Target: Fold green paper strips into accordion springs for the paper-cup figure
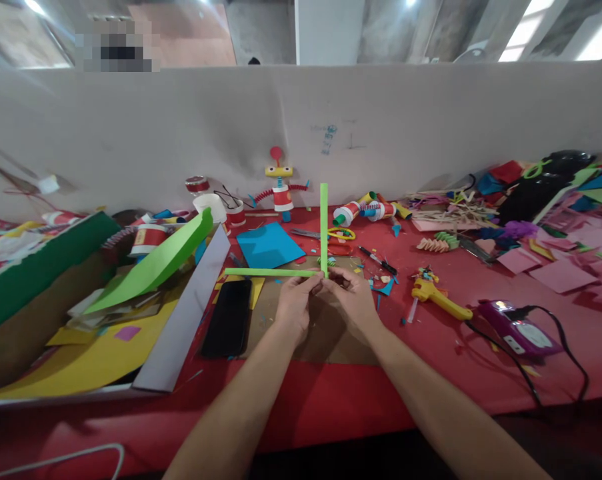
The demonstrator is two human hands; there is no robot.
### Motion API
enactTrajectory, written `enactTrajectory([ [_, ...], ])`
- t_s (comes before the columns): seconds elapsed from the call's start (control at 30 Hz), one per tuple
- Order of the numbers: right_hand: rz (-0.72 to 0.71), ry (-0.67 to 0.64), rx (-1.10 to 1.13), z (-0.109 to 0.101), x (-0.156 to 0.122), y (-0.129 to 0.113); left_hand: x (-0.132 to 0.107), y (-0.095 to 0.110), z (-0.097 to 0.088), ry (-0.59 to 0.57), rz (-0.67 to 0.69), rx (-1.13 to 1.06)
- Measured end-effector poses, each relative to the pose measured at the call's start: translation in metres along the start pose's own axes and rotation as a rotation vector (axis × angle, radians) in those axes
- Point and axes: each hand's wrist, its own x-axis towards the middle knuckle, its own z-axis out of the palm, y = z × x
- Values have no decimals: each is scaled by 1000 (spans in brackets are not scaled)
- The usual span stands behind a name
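Note:
Two light-green paper strips meet at a right angle between my hands. One paper strip (271, 272) runs out to the left; the other paper strip (324, 227) points away from me. My left hand (297, 303) pinches the corner where they join, thumb and fingers closed. Pressed against the same corner, my right hand (349, 293) is closed on the strips too. Both hands are above a brown cardboard sheet (321, 340). My fingers partly hide the joint itself.
A phone (227, 317) lies left of the cardboard, beside a box (181, 320) of coloured paper. Behind are blue paper (271, 247), scissors (308, 233) and a paper-cup robot figure (282, 197). A yellow glue gun (441, 298) and a purple power strip (518, 330) with a cable are right.

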Motion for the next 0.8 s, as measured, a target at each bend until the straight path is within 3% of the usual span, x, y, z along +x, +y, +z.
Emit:
enactTrajectory([
  [0.13, 101, 20, 83, 1, 0, 0, -2, 0, -1, 25, 70, 110],
  [0.3, 188, 25, 242, 1, 1, 1, -2, -1, -3, 32, 40, 189],
  [0.57, 230, 79, 343, 2, 2, -5, -3, -1, -1, -26, 68, 137],
  [0.8, 252, 93, 392, 4, 2, -6, -3, -6, 0, 10, 72, 174],
])
